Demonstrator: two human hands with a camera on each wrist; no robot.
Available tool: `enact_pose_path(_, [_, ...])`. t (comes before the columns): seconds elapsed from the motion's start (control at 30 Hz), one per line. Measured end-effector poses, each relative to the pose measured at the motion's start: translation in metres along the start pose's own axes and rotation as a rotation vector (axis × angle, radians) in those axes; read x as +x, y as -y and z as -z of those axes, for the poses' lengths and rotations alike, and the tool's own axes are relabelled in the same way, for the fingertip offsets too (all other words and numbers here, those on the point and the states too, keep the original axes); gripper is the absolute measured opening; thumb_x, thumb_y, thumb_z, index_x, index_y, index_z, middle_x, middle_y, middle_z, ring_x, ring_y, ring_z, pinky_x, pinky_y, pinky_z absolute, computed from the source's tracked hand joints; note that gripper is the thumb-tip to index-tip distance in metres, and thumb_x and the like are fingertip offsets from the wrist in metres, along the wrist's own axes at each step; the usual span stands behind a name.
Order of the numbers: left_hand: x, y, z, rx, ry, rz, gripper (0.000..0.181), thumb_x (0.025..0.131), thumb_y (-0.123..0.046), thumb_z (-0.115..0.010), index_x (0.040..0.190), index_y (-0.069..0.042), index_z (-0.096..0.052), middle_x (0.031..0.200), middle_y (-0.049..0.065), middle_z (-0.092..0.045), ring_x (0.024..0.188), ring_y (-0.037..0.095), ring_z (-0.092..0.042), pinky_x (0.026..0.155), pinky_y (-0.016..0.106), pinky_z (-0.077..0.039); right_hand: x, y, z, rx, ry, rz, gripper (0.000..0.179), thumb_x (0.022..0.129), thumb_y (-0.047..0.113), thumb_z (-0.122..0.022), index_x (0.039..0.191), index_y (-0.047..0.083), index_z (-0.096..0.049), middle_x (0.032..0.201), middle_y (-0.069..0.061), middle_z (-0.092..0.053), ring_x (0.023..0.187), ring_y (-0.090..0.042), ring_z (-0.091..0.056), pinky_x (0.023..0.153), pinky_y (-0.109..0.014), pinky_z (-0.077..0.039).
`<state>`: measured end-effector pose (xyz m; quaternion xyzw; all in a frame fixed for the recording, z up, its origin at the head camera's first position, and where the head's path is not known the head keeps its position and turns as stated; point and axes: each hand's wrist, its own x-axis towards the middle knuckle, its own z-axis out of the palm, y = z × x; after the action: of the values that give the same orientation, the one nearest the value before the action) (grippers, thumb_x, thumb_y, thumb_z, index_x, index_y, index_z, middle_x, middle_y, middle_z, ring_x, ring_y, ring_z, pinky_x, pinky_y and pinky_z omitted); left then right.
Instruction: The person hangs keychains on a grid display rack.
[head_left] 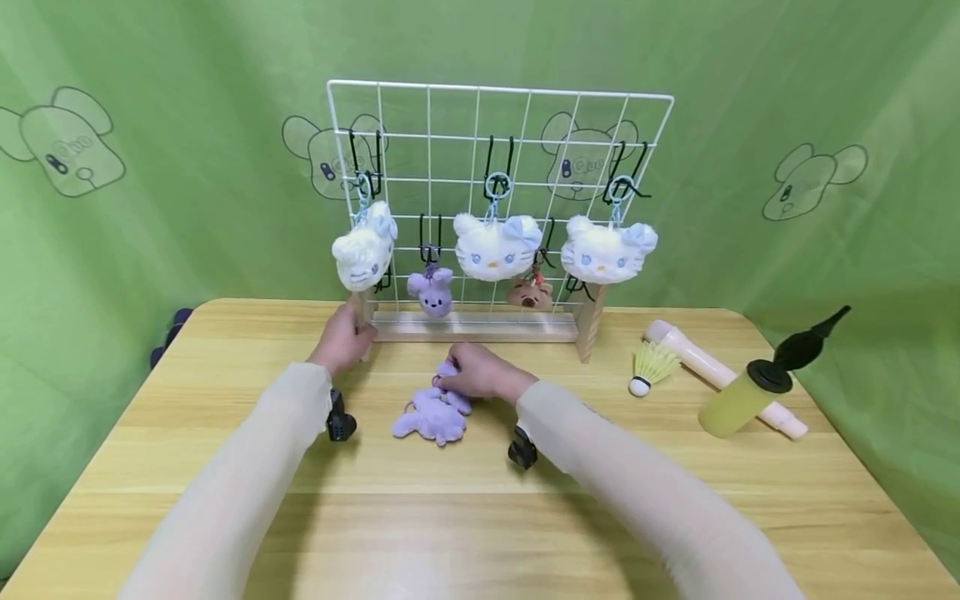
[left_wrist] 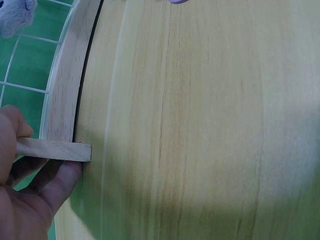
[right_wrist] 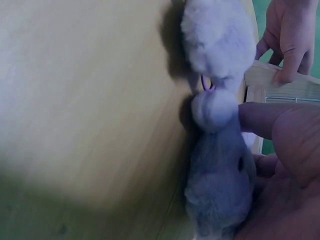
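Note:
At the rack's left end, my left hand (head_left: 343,342) grips the wooden foot (left_wrist: 55,149) between thumb and fingers. The white wire grid rack (head_left: 501,87) stands upright on its wooden base bar (head_left: 480,331). Over the table, my right hand (head_left: 483,372) holds a purple plush keychain (right_wrist: 217,185), its thumb at the ear and its other fingers partly hidden behind. Beside that one lies a second purple plush keychain (head_left: 431,417), with a small purple ring between the two.
White cat plush keychains (head_left: 497,246), a purple plush (head_left: 431,293) and a brown bear plush (head_left: 529,295) hang from black hooks. On the table's right are a yellow shuttlecock (head_left: 651,367), a pink tube (head_left: 697,357) and a yellow bottle with black blower (head_left: 735,404).

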<state>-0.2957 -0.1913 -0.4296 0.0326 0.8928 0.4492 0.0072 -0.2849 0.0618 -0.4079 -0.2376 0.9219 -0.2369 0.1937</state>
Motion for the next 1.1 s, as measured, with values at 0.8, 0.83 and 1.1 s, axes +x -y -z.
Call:
enact_pose_path(0.8, [0.000, 0.000, 0.000, -0.002, -0.003, -0.018, 0.066, 0.101, 0.001, -0.051, 0.161, 0.007, -0.023, 0.155, 0.039, -0.042, 0.143, 0.056, -0.046, 0.120, 0.063, -0.045, -0.007, -0.015, 0.003, 0.000, 0.016, 0.055, 0.016, 0.105, 0.017, -0.059, 0.093, 0.007, -0.058, 0.081, -0.003, -0.056, 0.066, -0.014, -0.057, 0.061, -0.025, -0.052])
enact_pose_path(0.83, [0.000, 0.000, 0.000, -0.001, -0.004, -0.019, 0.067, 0.101, 0.001, -0.051, 0.161, 0.008, -0.022, 0.155, 0.039, -0.041, 0.143, 0.056, -0.046, 0.120, 0.063, -0.045, -0.007, -0.016, 0.003, 0.012, 0.006, 0.072, 0.014, 0.105, 0.016, -0.059, 0.095, 0.006, -0.060, 0.084, -0.004, -0.059, 0.068, -0.014, -0.058, 0.063, -0.026, -0.054])
enact_pose_path(1.1, [0.001, 0.001, -0.002, -0.002, -0.010, -0.031, 0.068, 0.101, 0.001, -0.052, 0.161, 0.008, -0.022, 0.154, 0.040, -0.042, 0.143, 0.056, -0.045, 0.120, 0.064, -0.044, -0.010, -0.026, 0.003, 0.189, -0.078, 0.154, 0.011, 0.102, 0.012, -0.065, 0.108, 0.006, -0.073, 0.106, -0.008, -0.078, 0.104, -0.017, -0.068, 0.105, -0.039, -0.056])
